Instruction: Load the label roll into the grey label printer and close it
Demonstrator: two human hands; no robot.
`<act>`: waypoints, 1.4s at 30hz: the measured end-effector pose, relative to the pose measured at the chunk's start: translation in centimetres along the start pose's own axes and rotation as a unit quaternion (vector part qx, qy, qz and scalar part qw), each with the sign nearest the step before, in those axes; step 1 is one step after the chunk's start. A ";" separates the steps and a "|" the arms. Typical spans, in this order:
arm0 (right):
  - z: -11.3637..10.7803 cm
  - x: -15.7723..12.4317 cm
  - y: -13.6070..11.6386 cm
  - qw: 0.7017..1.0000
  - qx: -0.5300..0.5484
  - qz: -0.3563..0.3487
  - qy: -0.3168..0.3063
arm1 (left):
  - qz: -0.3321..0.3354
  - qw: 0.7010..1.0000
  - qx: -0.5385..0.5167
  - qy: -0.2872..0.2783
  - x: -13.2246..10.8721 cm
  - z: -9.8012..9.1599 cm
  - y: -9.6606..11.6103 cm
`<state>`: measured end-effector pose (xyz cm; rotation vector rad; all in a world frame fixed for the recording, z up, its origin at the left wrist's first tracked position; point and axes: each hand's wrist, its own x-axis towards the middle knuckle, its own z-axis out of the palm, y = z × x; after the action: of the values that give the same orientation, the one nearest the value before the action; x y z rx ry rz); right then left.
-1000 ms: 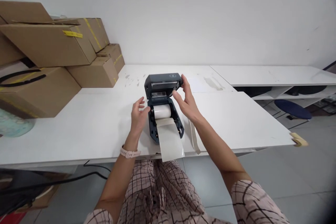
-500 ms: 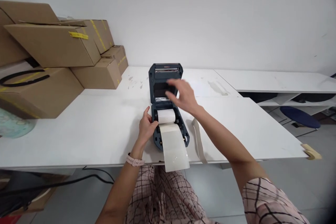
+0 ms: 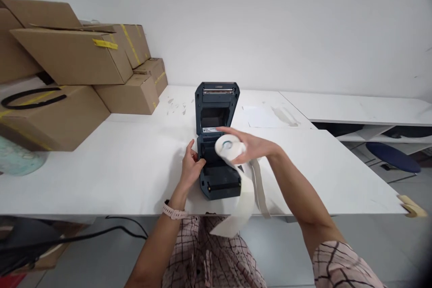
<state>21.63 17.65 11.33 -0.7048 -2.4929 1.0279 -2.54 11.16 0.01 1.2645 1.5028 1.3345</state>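
Note:
A dark label printer (image 3: 218, 175) stands on the white table (image 3: 118, 166) with its lid (image 3: 216, 103) swung up and its roll bay bare. My right hand (image 3: 254, 146) is closed round a white label roll (image 3: 229, 147), held just above the printer's right side, core end facing me. A loose tail of label paper (image 3: 239, 209) hangs from the roll past the table's front edge. My left hand (image 3: 191, 167), a pink watch on its wrist, rests on the printer's left side with the fingers curled against it.
Stacked cardboard boxes (image 3: 67, 81) fill the table's left end. A strip of backing paper (image 3: 261, 186) lies right of the printer, a white sheet (image 3: 258, 117) further back. A tape roll (image 3: 411, 207) sits at the far right corner. A lower white bench (image 3: 364, 108) and a blue stool (image 3: 393, 155) are at the right.
The lid went from half open to fully upright. My right hand left the lid, reached into the bay and lifted the roll out, dragging the paper tail to the right.

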 end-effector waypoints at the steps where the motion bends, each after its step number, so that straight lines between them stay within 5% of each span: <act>1: -1.0 -1.2 0.1 0.999 0.018 0.004 0.034 | 0.002 1.000 -0.002 0.003 0.0 0.0 -0.1; 7: -2.7 -3.5 5.8 0.961 0.059 0.123 0.239 | 0.004 1.000 -0.013 -0.004 0.0 0.1 -0.2; 13: -0.9 -2.0 11.3 0.950 0.070 0.196 0.232 | 0.002 1.000 -0.015 0.005 0.0 0.1 0.2; 18: -0.7 -6.0 12.2 0.933 0.193 0.184 0.243 | -0.005 1.000 -0.016 0.004 0.0 0.1 0.3; 23: 1.6 -11.4 11.7 0.930 0.252 0.159 0.214 | -0.012 0.999 -0.030 0.003 0.0 0.1 0.3; 26: 3.1 -12.1 10.7 0.942 0.235 0.181 0.157 | -0.013 0.999 -0.041 0.006 0.0 0.2 0.3; 29: 2.7 -11.6 8.1 0.934 0.265 0.136 0.196 | -0.013 0.999 -0.046 0.008 0.0 0.2 0.3; 32: 1.0 -9.5 3.9 0.947 0.242 0.078 0.197 | -0.010 0.999 -0.050 0.012 0.0 0.3 0.1; 36: 1.0 -3.7 -0.7 0.997 0.058 0.028 0.050 | -0.011 0.998 -0.058 0.015 0.1 0.4 -0.1; 39: 3.4 0.7 -0.7 0.994 -0.106 0.017 -0.004 | -0.017 0.998 -0.059 0.012 0.0 0.3 0.0; 42: 6.0 2.4 0.4 0.981 -0.190 0.033 -0.031 | -0.026 0.997 -0.068 0.009 -0.2 0.4 0.1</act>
<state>16.84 15.90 7.31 -0.8806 -2.7700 0.6039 -2.11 11.03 0.02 1.1240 1.4215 1.3933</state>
